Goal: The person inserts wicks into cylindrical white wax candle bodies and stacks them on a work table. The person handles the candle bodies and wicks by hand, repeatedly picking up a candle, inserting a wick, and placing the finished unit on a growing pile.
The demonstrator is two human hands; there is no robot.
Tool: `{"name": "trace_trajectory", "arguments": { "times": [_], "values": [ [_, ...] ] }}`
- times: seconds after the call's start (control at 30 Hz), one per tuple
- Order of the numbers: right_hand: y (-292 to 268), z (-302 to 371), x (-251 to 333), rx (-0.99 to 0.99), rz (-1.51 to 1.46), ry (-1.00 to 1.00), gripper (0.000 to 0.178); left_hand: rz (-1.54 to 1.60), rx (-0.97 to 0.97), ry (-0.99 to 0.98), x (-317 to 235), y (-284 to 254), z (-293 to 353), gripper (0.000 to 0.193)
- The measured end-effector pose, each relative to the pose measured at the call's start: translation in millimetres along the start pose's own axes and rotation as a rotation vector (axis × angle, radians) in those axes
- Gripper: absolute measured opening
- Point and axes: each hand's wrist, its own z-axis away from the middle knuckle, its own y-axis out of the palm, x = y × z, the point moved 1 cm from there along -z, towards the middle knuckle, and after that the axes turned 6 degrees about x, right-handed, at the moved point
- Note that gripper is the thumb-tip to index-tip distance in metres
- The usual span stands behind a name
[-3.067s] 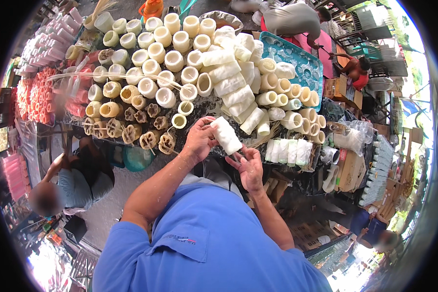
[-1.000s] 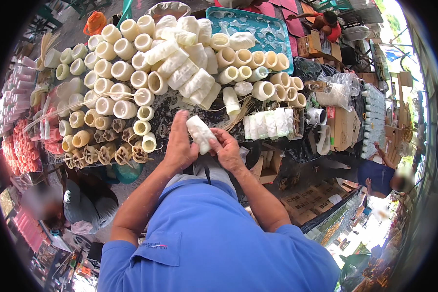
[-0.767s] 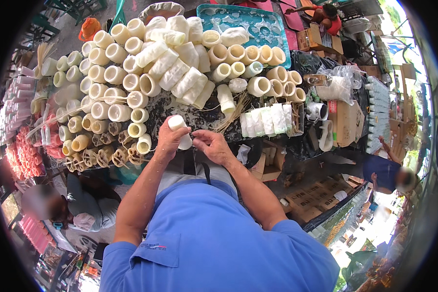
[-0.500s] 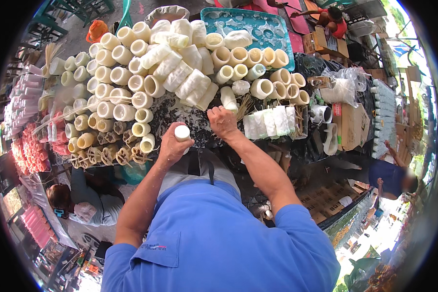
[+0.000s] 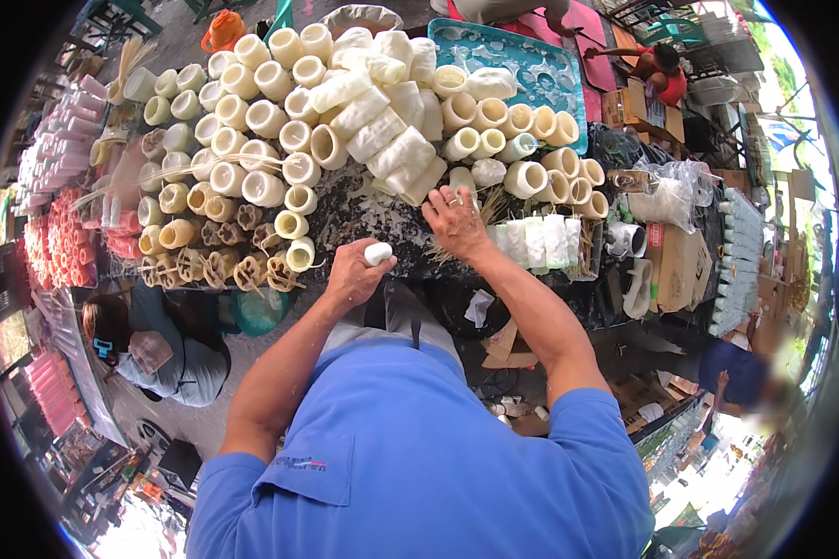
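My left hand point(image 5: 357, 274) is closed around a small white cylinder point(image 5: 378, 253), whose pale rounded end sticks out past the thumb. My right hand point(image 5: 456, 224) has its fingers apart, back up, at the near end of a short cream cylinder point(image 5: 461, 177). Its fingertips reach that cylinder; whether they press on it I cannot tell. Thin straw-like strands point(image 5: 500, 207) lie right beside this hand. Several hollow cream cylinders point(image 5: 266, 118) stand to the left, with a heap of solid white rolls point(image 5: 378, 128) next to them.
A row of white rolls point(image 5: 543, 244) lies right of my right hand. Farther back is a teal tray point(image 5: 508, 47) with white residue. Brown cardboard boxes point(image 5: 685, 265) and clear plastic point(image 5: 667, 191) stand at right. Another person point(image 5: 172, 349) sits at the lower left.
My right hand has gone from closed to fingers apart, near the same cylinder. The white cylinder in my left hand has tipped over sideways. The whole view has shifted slightly.
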Motion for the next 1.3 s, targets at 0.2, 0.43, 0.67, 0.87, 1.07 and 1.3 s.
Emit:
{"name": "trace_trajectory", "arguments": {
  "times": [0.2, 0.43, 0.67, 0.87, 1.07, 1.3],
  "values": [
    [2, -8, -9, 0.266, -0.119, 0.002, 0.013, 0.015, -0.096, 0.074, -7, -2, 5, 0.058],
    [-99, -20, 15, 0.006, -0.778, 0.182, 0.008, 0.002, -0.084, 0.180, -18, -14, 5, 0.037],
    [-189, -26, 38, 0.001, -0.882, 0.208, 0.006, -0.032, -0.137, 0.305, -35, -14, 6, 0.029],
    [-192, -35, 54, -0.050, -0.741, 0.191, 0.003, -0.097, -0.166, 0.388, -44, -13, 2, 0.031],
    [-184, -37, 64, -0.007, -0.648, 0.180, 0.004, -0.099, -0.191, 0.417, -41, -13, 2, 0.032],
    [-176, -42, 67, 0.007, -0.621, 0.188, 0.004, -0.159, -0.155, 0.399, -39, -18, 3, 0.032]
  ]
}}
